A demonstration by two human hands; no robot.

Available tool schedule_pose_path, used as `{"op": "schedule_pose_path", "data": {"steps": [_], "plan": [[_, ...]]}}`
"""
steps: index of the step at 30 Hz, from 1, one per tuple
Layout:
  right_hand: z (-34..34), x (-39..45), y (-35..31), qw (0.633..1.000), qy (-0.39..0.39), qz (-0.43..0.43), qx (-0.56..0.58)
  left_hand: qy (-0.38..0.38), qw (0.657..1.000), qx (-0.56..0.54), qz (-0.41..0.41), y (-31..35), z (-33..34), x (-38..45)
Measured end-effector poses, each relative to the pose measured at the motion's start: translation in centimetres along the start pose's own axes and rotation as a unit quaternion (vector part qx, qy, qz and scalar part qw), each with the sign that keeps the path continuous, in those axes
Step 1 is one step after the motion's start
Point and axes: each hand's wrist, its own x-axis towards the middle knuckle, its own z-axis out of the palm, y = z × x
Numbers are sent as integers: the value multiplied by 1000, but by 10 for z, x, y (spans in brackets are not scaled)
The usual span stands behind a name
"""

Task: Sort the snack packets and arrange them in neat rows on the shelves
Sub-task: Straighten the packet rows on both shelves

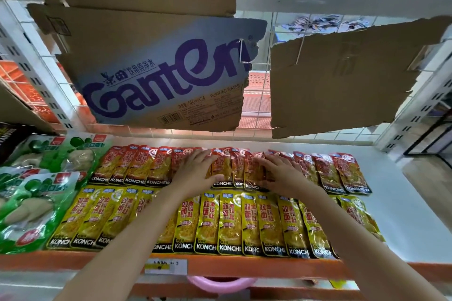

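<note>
The red snack packets (137, 166) and yellow snack packets (230, 222) are showing glossy, crinkled plastic film. The Ganten cardboard sheet (166, 76) and the plain cardboard sheet (342, 80) are looking matt with rough torn edges. The shelf (403, 203) is looking smooth and white.

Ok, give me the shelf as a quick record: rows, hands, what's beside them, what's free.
back row: red packets, overlapping, lying flat, bunched in the middle
front row: yellow packets, overlapping, along the orange shelf edge
left hand: fingers straight, pressing on the red row
right hand: fingers straight, pressing on the red row
left of rows: green packets, loosely piled
right of rows: bare white shelf
above: cardboard sheets hung on the wire back
</note>
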Motion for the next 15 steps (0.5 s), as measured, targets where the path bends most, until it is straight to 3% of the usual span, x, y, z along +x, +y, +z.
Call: {"op": "schedule_pose_path", "data": {"steps": [5, 15], "plan": [[2, -1, -8, 1000, 13, -2, 16, 16, 998, -22, 56, 35, 12, 22], [6, 3, -7, 999, 28, 16, -4, -51, 997, -5, 54, 44, 19, 35]]}}
